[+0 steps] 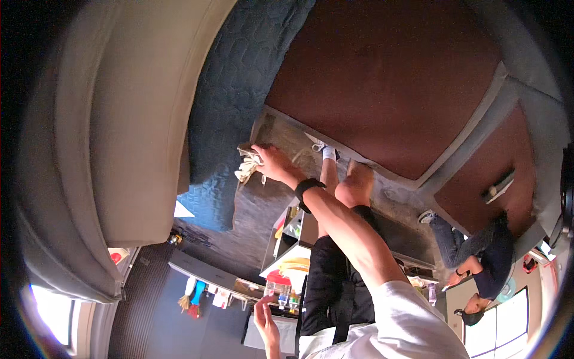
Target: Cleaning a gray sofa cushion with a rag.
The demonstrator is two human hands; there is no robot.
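Observation:
My right hand point(272, 162), with a black band on its wrist, reaches across the view and grips a bundle of white cord or fabric point(248, 167) with a greyish edge piece. What exactly the bundle is cannot be told. It is held over the grey floor point(264, 204), beside the hanging edge of a blue quilted cover point(224, 103). Low in the picture, my left hand point(266, 319) is raised with its fingers extended, holding nothing. My legs and a white shoe point(319, 143) show beyond the right forearm.
A large brown padded surface with a grey border point(385, 89) fills the top. Beige upholstery point(134, 134) stands at left. A low table point(296, 249) carries bottles and bright items. At right a seated person point(486, 264) appears upside down, near a dark and white flat object point(498, 187).

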